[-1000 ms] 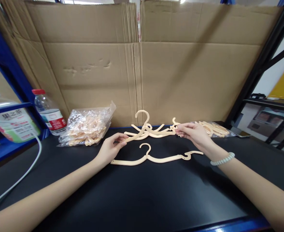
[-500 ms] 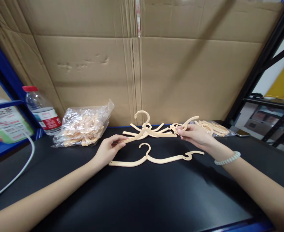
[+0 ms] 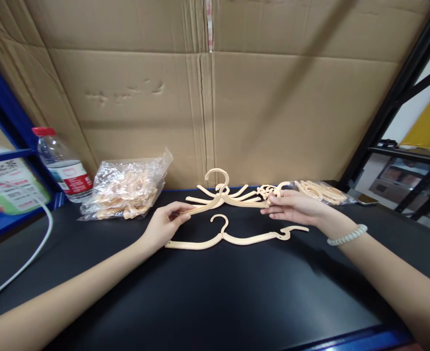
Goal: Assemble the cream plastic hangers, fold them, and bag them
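A cream plastic hanger [image 3: 215,201] is held a little above the black table [image 3: 207,297], over a small pile of similar hangers [image 3: 233,195]. My left hand [image 3: 164,225] pinches its left arm end. My right hand [image 3: 291,207] pinches its right end together with a small cream hook piece [image 3: 281,186]. Another hanger [image 3: 233,237], with a hook piece at its right tip, lies flat on the table just in front of both hands. A pale bead bracelet [image 3: 346,235] sits on my right wrist.
A clear bag of cream parts [image 3: 125,187] lies at the back left beside a water bottle [image 3: 63,165]. Loose hook pieces on plastic [image 3: 321,191] lie at the back right. Cardboard sheets [image 3: 207,97] wall the back. A white cable [image 3: 21,268] crosses the left side.
My right hand has brought the small hook piece down against the right end of the held hanger. My left hand has stayed almost still. The view has tilted down slightly.
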`<state>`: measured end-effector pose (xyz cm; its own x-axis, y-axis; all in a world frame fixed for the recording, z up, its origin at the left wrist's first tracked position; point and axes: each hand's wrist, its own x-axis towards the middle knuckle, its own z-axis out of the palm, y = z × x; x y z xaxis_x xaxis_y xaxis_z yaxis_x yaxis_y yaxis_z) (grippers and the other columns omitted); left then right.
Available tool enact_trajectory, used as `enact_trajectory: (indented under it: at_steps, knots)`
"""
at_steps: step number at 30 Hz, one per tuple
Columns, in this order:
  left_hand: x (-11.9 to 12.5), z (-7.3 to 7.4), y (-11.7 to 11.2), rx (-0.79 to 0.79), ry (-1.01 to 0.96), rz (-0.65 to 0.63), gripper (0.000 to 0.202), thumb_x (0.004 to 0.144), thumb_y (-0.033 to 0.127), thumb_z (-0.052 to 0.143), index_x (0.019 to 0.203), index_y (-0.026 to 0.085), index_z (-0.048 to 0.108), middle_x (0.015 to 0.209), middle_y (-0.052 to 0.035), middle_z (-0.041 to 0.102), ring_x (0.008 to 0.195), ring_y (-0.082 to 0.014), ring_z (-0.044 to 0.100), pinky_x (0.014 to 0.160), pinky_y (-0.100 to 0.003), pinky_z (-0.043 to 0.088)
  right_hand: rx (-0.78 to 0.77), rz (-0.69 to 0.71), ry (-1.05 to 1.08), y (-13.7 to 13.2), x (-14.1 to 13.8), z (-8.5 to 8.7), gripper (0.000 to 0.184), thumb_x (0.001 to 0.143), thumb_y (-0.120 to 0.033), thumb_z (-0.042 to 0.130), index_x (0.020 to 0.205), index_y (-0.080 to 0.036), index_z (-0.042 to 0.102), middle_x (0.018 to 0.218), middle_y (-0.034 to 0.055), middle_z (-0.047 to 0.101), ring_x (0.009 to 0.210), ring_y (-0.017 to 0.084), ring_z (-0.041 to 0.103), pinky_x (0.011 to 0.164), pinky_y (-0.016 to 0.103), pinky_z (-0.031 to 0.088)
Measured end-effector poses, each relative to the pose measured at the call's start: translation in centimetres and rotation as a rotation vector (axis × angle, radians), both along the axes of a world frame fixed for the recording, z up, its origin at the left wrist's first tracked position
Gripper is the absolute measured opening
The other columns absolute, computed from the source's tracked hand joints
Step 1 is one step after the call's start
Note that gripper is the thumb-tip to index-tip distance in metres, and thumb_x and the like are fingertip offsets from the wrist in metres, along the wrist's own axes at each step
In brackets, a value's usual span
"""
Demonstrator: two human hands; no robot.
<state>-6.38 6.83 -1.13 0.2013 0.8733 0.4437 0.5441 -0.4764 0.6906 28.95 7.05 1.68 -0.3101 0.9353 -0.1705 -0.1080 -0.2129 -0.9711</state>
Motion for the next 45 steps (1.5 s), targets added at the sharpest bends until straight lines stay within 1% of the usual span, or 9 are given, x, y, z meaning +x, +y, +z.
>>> enact_trajectory:
  at_steps: [8, 13, 17, 22, 25, 27, 32, 37, 45]
  knots:
    - [0.1, 0.1, -0.1, 0.008, -0.008, -0.01, 0.021, 0.075, 0.032, 0.061, 0.088, 0.019, 0.071, 0.091, -0.0059, 0.075, 0.085, -0.0236, 0.068, 0.075, -0.035, 0.054, 0.004, 0.085, -0.001, 0.2, 0.2, -0.4, 0.023, 0.073, -0.024, 0.08, 0.074, -0.018, 0.057, 0.073, 0.0014, 0.064, 0.074, 0.016, 0.069, 0.071, 0.024, 0.059]
    - [0.1, 0.1, -0.1, 0.02, -0.011, -0.026, 0.022, 0.075, 0.033, 0.062, 0.09, 0.019, 0.072, 0.091, -0.0061, 0.074, 0.088, -0.0241, 0.067, 0.076, -0.036, 0.054, 0.009, 0.077, -0.009, 0.6, 0.3, -0.8, 0.023, 0.073, -0.021, 0.079, 0.071, -0.018, 0.056, 0.073, 0.0015, 0.064, 0.074, 0.016, 0.068, 0.077, 0.026, 0.06]
    - [0.2, 0.1, -0.1, 0.025, -0.004, -0.017, 0.023, 0.075, 0.033, 0.062, 0.09, 0.018, 0.072, 0.091, -0.0067, 0.074, 0.086, -0.0242, 0.067, 0.077, -0.036, 0.053, -0.027, 0.002, 0.056, 0.6, 0.3, -0.9, 0.026, 0.066, -0.013, 0.082, 0.068, -0.017, 0.057, 0.072, -0.0002, 0.062, 0.072, 0.015, 0.067, 0.074, 0.025, 0.059]
    - [0.1, 0.2, -0.2, 0.026, -0.007, -0.006, 0.023, 0.074, 0.034, 0.062, 0.089, 0.019, 0.072, 0.09, -0.0061, 0.074, 0.086, -0.024, 0.067, 0.075, -0.035, 0.053, -0.022, 0.011, 0.034, 0.7, 0.4, -1.0, 0.02, 0.068, -0.018, 0.083, 0.073, -0.016, 0.064, 0.086, 0.004, 0.067, 0.075, 0.012, 0.064, 0.069, 0.022, 0.057]
    - [0.1, 0.2, -0.2, 0.018, -0.014, -0.003, 0.023, 0.074, 0.034, 0.063, 0.089, 0.019, 0.072, 0.091, -0.0063, 0.074, 0.085, -0.024, 0.067, 0.075, -0.035, 0.053, 0.018, 0.011, 0.013, 0.7, 0.6, -0.9, 0.017, 0.073, -0.022, 0.08, 0.075, -0.017, 0.064, 0.08, 0.0019, 0.065, 0.073, 0.012, 0.062, 0.064, 0.02, 0.055]
    - [0.1, 0.2, -0.2, 0.017, -0.022, -0.005, 0.023, 0.074, 0.034, 0.063, 0.089, 0.019, 0.072, 0.092, -0.0062, 0.075, 0.086, -0.0243, 0.067, 0.076, -0.035, 0.053, 0.025, 0.013, 0.013, 0.6, 0.7, -0.6, 0.014, 0.077, -0.023, 0.077, 0.077, -0.017, 0.064, 0.082, 0.0022, 0.066, 0.077, 0.013, 0.064, 0.069, 0.024, 0.056]
    - [0.1, 0.2, -0.2, 0.025, -0.02, 0.003, 0.023, 0.074, 0.033, 0.062, 0.089, 0.019, 0.072, 0.091, -0.0062, 0.074, 0.086, -0.0243, 0.067, 0.076, -0.035, 0.053, -0.065, 0.041, 0.079, 0.2, 0.4, -0.1, 0.009, 0.079, -0.017, 0.074, 0.082, -0.017, 0.064, 0.102, 0.0071, 0.069, 0.095, 0.02, 0.067, 0.08, 0.03, 0.057]
    - [0.1, 0.2, -0.2, 0.049, -0.011, 0.002, 0.023, 0.075, 0.033, 0.061, 0.089, 0.019, 0.072, 0.09, -0.0067, 0.073, 0.085, -0.0241, 0.067, 0.074, -0.035, 0.052, -0.134, 0.037, 0.098, -0.1, 0.0, -0.1, 0.011, 0.078, -0.012, 0.074, 0.075, -0.016, 0.064, 0.081, 0.0048, 0.069, 0.086, 0.019, 0.071, 0.076, 0.026, 0.059]
    - [0.0, 0.1, -0.2, 0.074, 0.008, -0.017, 0.022, 0.076, 0.032, 0.061, 0.089, 0.018, 0.072, 0.09, -0.0073, 0.072, 0.087, -0.0242, 0.066, 0.076, -0.035, 0.052, -0.057, -0.025, 0.041, 0.2, -0.2, -0.6, 0.014, 0.078, -0.012, 0.076, 0.072, -0.014, 0.063, 0.076, 0.0036, 0.066, 0.075, 0.016, 0.07, 0.077, 0.025, 0.061]
